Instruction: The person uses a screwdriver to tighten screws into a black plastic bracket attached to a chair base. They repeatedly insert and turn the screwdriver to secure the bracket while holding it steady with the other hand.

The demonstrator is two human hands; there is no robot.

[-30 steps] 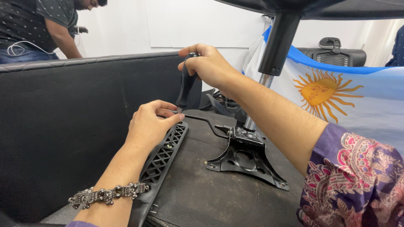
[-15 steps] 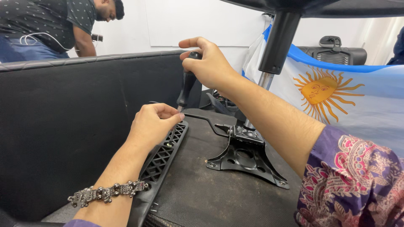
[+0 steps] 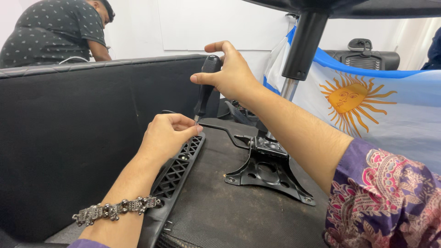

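My right hand (image 3: 229, 73) grips the black handle of a screwdriver (image 3: 204, 89) held upright, tip down. My left hand (image 3: 167, 135) pinches the screwdriver's lower shaft right at the tip, fingers closed around it. The tip meets a black plastic lattice bracket (image 3: 177, 172) that runs along the edge of an upturned black chair seat (image 3: 229, 211). A black metal chair mechanism plate (image 3: 264, 172) with a lever is bolted to the seat, and a gas cylinder (image 3: 301, 50) rises from it.
A black padded chair back (image 3: 69, 138) stands at the left. Behind it a person in a dotted dark shirt (image 3: 55, 32) bends over. A light blue and white flag with a yellow sun (image 3: 367, 105) hangs at right, with another chair (image 3: 367, 57) behind.
My right hand has risen slightly on the screwdriver handle and my left fingers have closed nearer the tip. The person behind has moved further into view.
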